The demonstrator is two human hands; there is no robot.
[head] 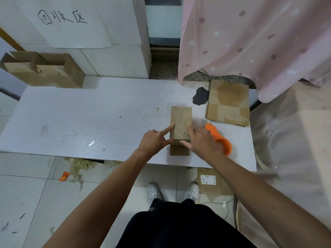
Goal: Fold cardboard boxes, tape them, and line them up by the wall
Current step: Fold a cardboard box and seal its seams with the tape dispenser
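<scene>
Box (180, 119) sits near the tabletop's (89, 113) front edge, right of centre. Left hand (152, 140) presses it with a straight forefinger, and right hand (202, 142) lies spread flat on top, gripping nothing. Push unevenly and it could skid off that edge, or the wrist clips the tape dispenser (223, 143).

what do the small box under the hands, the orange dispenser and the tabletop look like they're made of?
Small box: brown cardboard, matte, faint ribbing suggests corrugated. The clear tape along its centre seam looks glossy.
Orange dispenser: likely moulded plastic; smooth, uniform colour, slight sheen.
Tabletop: whitish board with fine grain lines, probably laminate; scuffed, core not visible.
</scene>
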